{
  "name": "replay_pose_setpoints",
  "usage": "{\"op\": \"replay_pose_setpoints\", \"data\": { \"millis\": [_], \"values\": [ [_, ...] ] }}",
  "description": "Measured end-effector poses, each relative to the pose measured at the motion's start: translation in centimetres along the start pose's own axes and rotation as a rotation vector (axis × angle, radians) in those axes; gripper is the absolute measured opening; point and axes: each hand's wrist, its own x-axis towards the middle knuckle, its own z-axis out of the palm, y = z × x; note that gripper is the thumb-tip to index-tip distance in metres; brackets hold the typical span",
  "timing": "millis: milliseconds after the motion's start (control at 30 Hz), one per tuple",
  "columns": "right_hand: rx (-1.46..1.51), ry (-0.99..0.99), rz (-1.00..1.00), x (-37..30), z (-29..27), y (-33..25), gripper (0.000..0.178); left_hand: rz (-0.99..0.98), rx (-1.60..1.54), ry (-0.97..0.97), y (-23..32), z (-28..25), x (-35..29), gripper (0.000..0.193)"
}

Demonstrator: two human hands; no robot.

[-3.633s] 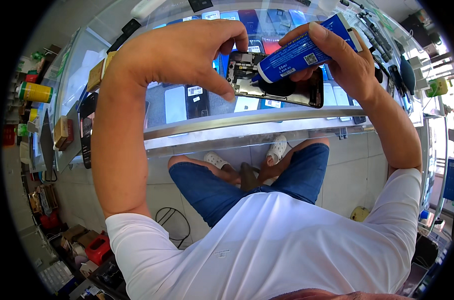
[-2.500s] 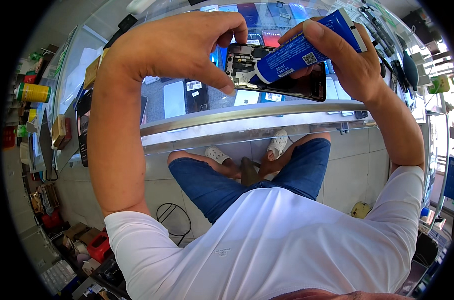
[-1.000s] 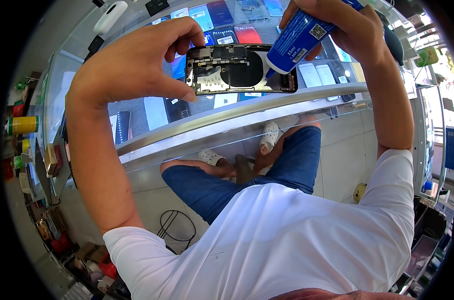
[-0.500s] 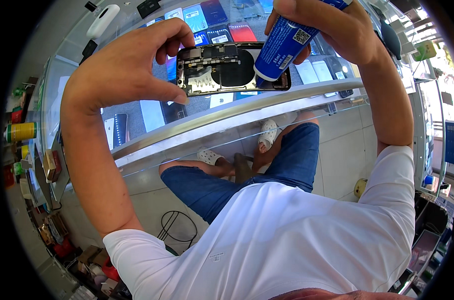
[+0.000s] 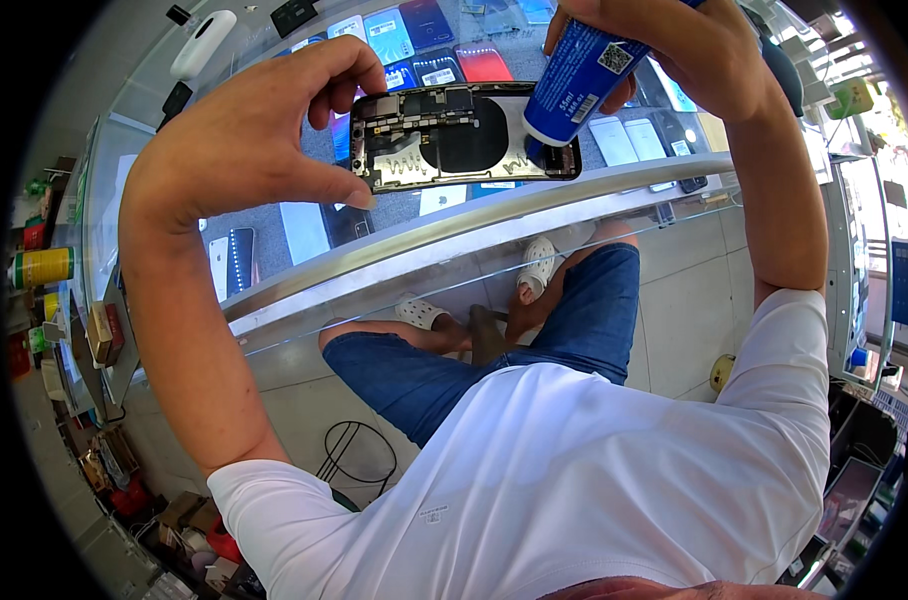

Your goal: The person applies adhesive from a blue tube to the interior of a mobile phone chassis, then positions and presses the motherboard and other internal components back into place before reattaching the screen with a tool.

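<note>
Phone (image 5: 464, 137) between left fingers (image 5: 349, 80)

Left hand (image 5: 244, 140) holds opened phone (image 5: 464, 135); right hand (image 5: 689, 50) presses blue tube (image 5: 574, 80) onto it.

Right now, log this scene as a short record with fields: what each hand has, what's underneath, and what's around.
left hand: pinches one end of an opened phone, insides facing up
right hand: grips a blue tube, nozzle down at the phone's other end
underneath: glass display counter with phones laid out inside
posture: seated, blue shorts, white sandals
left side: cluttered shelves, yellow can
</note>
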Motion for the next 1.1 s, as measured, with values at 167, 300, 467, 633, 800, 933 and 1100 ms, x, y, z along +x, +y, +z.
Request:
{"op": "replay_pose_setpoints", "data": {
  "millis": [167,300,467,633,800,933,1100],
  "values": [
    [-0.08,0.083,0.139,0.0,0.6,-1.2,0.032,0.005,-0.012,-0.008,-0.1,0.1,0.1,0.075],
    [-0.04,0.068,0.03,-0.4,0.1,-0.5,0.031,0.028,-0.023,-0.005,-0.1,0.0,0.0,0.074],
    [-0.113,0.113,0.066,0.0,0.5,-1.5,0.028,0.023,-0.022,-0.009,0.0,0.0,0.0,0.074],
    [-0.107,0.114,-0.008,0.0,0.1,-0.1,0.026,0.026,-0.018,-0.007,0.0,-0.1,0.0,0.074],
    [-0.107,0.149,0.004,0.1,0.4,-0.6,0.026,0.024,-0.027,-0.007,0.1,0.0,0.0,0.073],
    [-0.101,0.15,0.012,0.0,0.7,-1.1,0.027,0.051,-0.027,0.003,-0.3,0.1,0.0,0.073],
    [-0.076,0.117,-0.044,-0.1,0.3,-0.1,0.027,0.031,-0.019,0.002,0.0,0.0,-0.1,0.074]
  ]
}}
